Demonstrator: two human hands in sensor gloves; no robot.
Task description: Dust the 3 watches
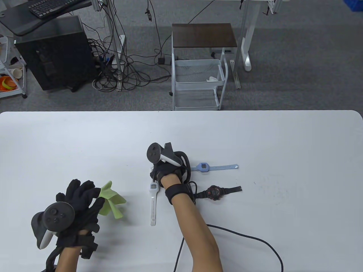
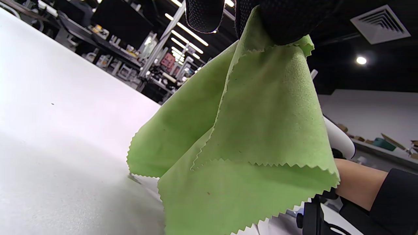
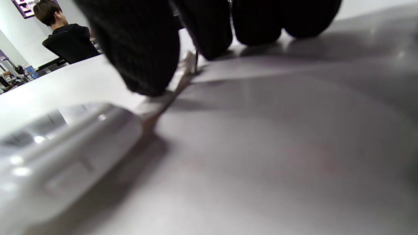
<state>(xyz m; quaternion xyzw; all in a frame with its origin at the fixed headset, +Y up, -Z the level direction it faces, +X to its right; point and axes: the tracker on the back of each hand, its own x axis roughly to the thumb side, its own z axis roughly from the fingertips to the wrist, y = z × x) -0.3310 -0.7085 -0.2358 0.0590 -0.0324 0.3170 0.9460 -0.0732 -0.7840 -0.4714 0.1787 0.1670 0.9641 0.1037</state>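
Note:
My left hand (image 1: 85,195) hovers at the front left and pinches a green cloth (image 1: 112,202), which hangs from its fingers (image 2: 287,23) as a folded cloth (image 2: 254,130) just above the table. The white watch (image 1: 153,204) lies lengthwise in the middle. My right hand (image 1: 162,173) is down on its far strap end, where the fingertips (image 3: 143,52) hold the strap (image 3: 178,78) against the table. The watch's case (image 3: 65,147) fills the near left of the right wrist view. A light blue watch (image 1: 204,167) and a black watch (image 1: 214,192) lie to the right of that hand.
The white table (image 1: 283,141) is bare to the right and left of the watches. A black cable (image 1: 255,240) trails from my right wrist across the front of the table. Beyond the far edge stands a white wire cart (image 1: 198,82).

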